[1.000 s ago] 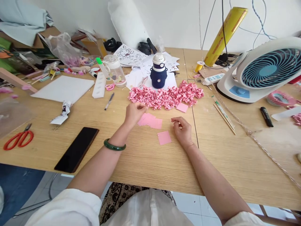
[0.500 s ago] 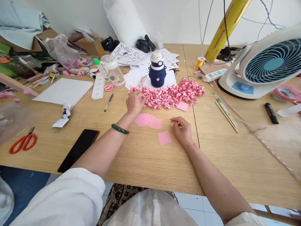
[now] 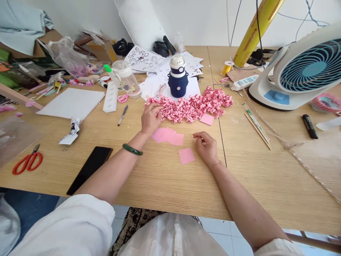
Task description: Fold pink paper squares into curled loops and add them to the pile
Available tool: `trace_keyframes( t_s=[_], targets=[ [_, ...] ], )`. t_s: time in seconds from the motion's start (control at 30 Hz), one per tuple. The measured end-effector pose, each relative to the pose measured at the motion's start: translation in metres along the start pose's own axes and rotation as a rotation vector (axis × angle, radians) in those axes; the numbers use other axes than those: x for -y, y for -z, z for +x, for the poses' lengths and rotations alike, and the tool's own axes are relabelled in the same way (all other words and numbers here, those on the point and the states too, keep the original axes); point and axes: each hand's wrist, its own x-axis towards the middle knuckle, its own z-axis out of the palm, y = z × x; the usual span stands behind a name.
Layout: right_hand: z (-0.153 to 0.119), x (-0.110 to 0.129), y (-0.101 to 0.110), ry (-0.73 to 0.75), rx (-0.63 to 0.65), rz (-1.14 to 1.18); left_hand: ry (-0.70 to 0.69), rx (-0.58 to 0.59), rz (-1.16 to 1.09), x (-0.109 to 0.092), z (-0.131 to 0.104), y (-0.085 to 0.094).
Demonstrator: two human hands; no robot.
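My left hand (image 3: 151, 118), with a green bangle (image 3: 132, 149) at the wrist, is at the left end of a long heap of curled pink paper pieces (image 3: 183, 109). Its fingers are bent down at the heap's edge, and their tips are partly hidden. On the wood lies my right hand (image 3: 206, 146), its fingers curled in and nothing visible in them. Just left of it is a pink paper square (image 3: 186, 155). Between the hands, a fanned row of pink squares (image 3: 167, 136) lies below the heap. One more pink sheet (image 3: 207, 119) touches the heap's right side.
Behind the heap stand a dark blue bottle (image 3: 178, 76) and a clear bottle (image 3: 129, 80). A phone (image 3: 90, 170) and red-handled scissors (image 3: 28, 161) lie to the left. To the right are wooden sticks (image 3: 258, 131), a black marker (image 3: 309, 126) and a fan (image 3: 301, 71).
My left hand has shifted slightly left and its fingers lie a little flatter at the heap. My right hand stays where it was. The view has tilted slightly.
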Motion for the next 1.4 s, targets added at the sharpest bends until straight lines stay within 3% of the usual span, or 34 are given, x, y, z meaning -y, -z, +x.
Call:
trace_keyframes(
  t_s=[0.17,0.33,0.43,0.5,0.6,0.73,0.83,0.97,1.13,1.4],
  targets=[
    [-0.001,0.001,0.000,-0.018,-0.010,0.002,-0.181,0.054,-0.034,-0.016,-0.010,0.007],
    [-0.001,0.001,0.001,-0.049,-0.038,-0.003,-0.135,0.091,-0.118,-0.043,-0.049,0.009],
    [-0.001,0.001,0.000,-0.063,-0.034,-0.015,-0.117,0.146,-0.113,-0.043,-0.064,0.013],
    [-0.001,0.000,0.000,-0.050,-0.035,-0.027,-0.028,0.102,-0.061,-0.036,-0.058,0.016],
    [-0.001,0.000,-0.001,-0.039,-0.034,-0.039,0.089,0.016,0.004,-0.024,-0.029,0.015],
    [-0.001,-0.002,-0.001,-0.046,-0.026,-0.039,0.073,0.093,0.025,-0.021,0.014,-0.002],
    [0.000,-0.002,0.000,-0.048,-0.017,-0.047,-0.003,0.171,0.017,-0.019,0.029,-0.019],
    [0.001,-0.001,0.000,-0.049,0.002,-0.051,-0.049,0.245,0.019,-0.011,0.035,-0.029],
    [0.001,0.000,0.001,-0.051,0.017,-0.055,-0.082,0.320,0.043,-0.008,0.038,-0.023],
    [0.000,0.000,0.000,-0.039,0.016,-0.042,-0.190,0.201,-0.027,-0.005,0.020,-0.013]
  ],
)
